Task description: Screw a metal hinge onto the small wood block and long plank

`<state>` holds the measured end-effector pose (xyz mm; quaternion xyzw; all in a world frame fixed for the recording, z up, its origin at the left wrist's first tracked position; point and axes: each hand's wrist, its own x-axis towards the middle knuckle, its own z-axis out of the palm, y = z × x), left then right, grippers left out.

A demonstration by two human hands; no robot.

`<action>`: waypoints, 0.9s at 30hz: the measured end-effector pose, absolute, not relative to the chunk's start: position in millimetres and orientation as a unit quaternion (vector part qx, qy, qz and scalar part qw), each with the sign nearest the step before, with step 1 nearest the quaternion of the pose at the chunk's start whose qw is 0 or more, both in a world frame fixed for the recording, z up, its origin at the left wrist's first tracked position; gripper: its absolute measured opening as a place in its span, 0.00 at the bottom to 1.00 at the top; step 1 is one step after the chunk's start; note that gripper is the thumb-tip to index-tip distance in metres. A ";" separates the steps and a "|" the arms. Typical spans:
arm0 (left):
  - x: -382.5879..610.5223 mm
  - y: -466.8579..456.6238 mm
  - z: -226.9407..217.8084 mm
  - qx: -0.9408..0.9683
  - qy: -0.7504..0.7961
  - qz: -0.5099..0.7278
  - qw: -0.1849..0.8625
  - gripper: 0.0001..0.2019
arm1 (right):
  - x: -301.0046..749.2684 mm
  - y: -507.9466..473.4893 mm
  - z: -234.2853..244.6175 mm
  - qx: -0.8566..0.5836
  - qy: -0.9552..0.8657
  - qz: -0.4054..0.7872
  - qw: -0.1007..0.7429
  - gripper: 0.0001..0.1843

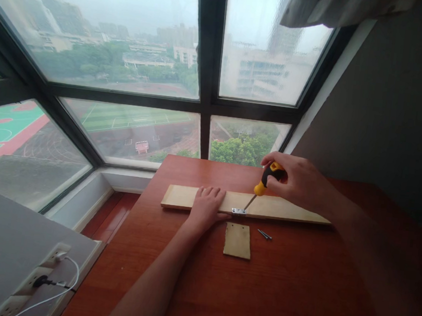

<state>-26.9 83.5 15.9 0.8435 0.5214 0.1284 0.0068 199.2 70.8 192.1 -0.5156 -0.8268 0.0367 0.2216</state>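
My right hand (291, 179) is closed around the handle of a yellow and black screwdriver (260, 187). The screwdriver slants down to the left, its tip at a small silver metal hinge or bracket (239, 211) on the front edge of a long pale wooden board (179, 196). My left hand (209, 205) grips the board left of the metal piece, fingers over the top and thumb along the front edge. Just in front lies a small, flat wooden piece (238, 241) with two holes near its far edge. A few screws (264, 234) rest to its right.
The reddish-brown table (197, 287) meets large windows (131, 129) at the back. A grey wall (382, 105) rises on the right. Low on the left, wall sockets (37, 280) hold plugs with a white cable (77, 277) and a black one.
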 end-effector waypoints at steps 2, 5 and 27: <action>-26.7 83.2 16.3 0.843 0.522 0.129 0.008 0.32 | 203.4 70.2 188.1 -0.522 -0.822 0.035 0.223 0.14; -26.6 82.9 16.8 0.844 0.522 0.127 0.011 0.32 | 206.8 70.0 185.0 -0.525 -0.820 0.042 0.225 0.13; -26.7 82.5 18.2 0.845 0.521 0.120 0.010 0.33 | 195.1 71.3 180.1 -0.518 -0.828 0.024 0.214 0.10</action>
